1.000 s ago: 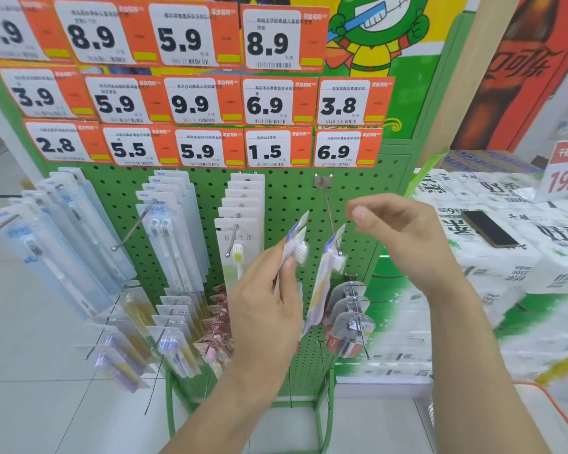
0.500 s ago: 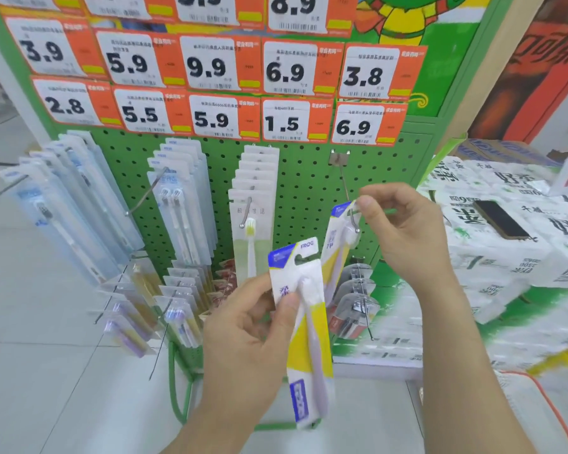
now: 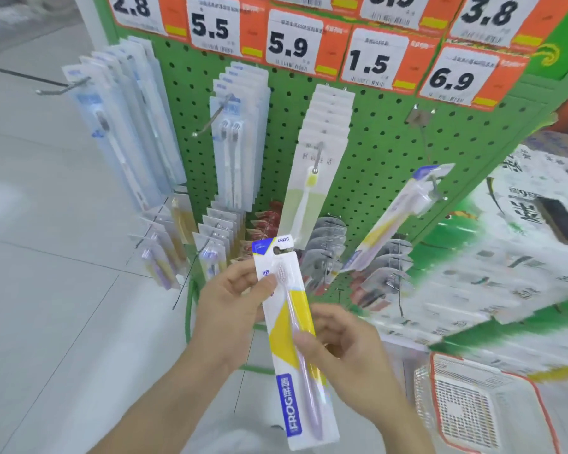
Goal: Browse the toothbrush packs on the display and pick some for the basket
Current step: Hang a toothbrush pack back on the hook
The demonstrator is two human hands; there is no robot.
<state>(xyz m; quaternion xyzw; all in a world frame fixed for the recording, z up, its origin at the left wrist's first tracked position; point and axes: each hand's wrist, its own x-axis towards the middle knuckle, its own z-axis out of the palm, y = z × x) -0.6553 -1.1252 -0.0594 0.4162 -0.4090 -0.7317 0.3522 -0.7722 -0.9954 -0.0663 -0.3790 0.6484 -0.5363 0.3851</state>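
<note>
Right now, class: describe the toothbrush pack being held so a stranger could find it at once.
Start at the green pegboard display. In front of its lower part, both hands hold one toothbrush pack: left hand near the top, right hand at mid-handle. Unlike its hanging twin, it is off its hook.

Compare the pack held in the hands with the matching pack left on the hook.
The held pack is gripped by the left hand and the right hand; the hooked pack hangs from a hook untouched. The held pack faces the camera, its FROG print readable; the hooked pack swings out at a slant and is blurred. The held pack is off the pegboard; the hooked pack is still on it. Both share the blue corner, yellow panel and pale purple brush.
</note>
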